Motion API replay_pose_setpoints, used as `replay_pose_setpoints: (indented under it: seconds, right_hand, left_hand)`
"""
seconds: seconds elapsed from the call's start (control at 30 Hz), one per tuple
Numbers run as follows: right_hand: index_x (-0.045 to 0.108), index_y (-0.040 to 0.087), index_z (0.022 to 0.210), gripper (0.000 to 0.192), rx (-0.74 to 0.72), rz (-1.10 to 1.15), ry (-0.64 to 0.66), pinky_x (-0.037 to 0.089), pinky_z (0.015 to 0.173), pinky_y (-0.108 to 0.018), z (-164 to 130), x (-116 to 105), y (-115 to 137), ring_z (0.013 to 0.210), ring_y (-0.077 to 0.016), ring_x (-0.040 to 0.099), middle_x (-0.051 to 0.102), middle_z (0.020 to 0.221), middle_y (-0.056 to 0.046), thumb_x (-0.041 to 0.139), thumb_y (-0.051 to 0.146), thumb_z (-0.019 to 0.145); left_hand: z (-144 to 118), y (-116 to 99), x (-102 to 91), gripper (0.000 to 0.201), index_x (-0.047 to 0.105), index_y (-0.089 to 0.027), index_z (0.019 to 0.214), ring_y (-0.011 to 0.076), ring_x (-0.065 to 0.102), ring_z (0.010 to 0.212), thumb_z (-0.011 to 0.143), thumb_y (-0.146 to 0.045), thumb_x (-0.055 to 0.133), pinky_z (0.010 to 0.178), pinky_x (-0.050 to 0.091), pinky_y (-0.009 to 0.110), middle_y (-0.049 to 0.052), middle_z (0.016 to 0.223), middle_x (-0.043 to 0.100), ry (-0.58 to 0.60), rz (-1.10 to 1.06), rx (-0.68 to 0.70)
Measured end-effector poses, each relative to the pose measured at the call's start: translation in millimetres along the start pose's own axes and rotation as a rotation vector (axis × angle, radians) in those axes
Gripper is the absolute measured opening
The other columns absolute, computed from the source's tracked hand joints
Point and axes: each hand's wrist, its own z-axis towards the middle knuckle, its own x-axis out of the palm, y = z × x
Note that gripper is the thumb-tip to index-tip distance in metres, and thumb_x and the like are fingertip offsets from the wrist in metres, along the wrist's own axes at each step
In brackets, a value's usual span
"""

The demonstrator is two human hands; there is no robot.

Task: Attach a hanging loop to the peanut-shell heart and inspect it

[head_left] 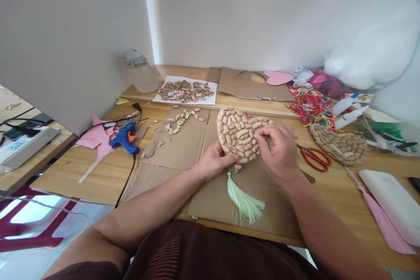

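Note:
A heart-shaped piece covered with peanut shells (238, 133) is held tilted above a flattened cardboard sheet (177, 153). My left hand (213, 162) grips its lower edge from beneath. My right hand (278, 151) rests on its right side, fingers pinched against the shells near the top. A pale green tassel (244, 199) hangs from the heart's bottom tip onto the cardboard.
A blue glue gun (124, 138) with its black cord lies at the left by pink paper scraps (96, 140). Loose shells (182, 120) and a sheet heaped with shells (185, 90) sit behind. Red scissors (315, 158), a second shell heart (339, 144), coloured cords (310, 105) and glue bottles (351, 116) are at the right.

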Motion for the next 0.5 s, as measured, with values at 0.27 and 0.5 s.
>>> replay_pose_setpoints:
  seconds: [0.27,0.5]
  right_hand:
    - [0.064,0.023,0.092,0.015,0.505,0.442,-0.043,0.043,0.065,-0.031,-1.6,-2.7,-2.7,0.068,-0.0170,0.055,0.065,0.081,-0.002,0.061,0.037,0.088]
    - [0.068,0.023,0.089,0.016,0.687,0.921,-0.062,0.042,0.062,-0.027,2.0,1.1,-7.7,0.079,-0.0159,0.056,0.063,0.088,-0.003,0.068,0.038,0.081]
  left_hand:
    - [3.3,2.1,-6.2,0.059,0.053,-0.013,0.120,0.0276,0.065,0.101,0.068,-0.024,0.079,0.069,0.059,0.032,0.018,0.125,0.063,-0.080,-0.028,0.024]
    - [2.5,-4.1,-3.0,0.056,0.055,-0.015,0.119,0.0252,0.065,0.099,0.070,-0.024,0.078,0.067,0.060,0.030,0.015,0.122,0.064,-0.102,-0.034,0.068]
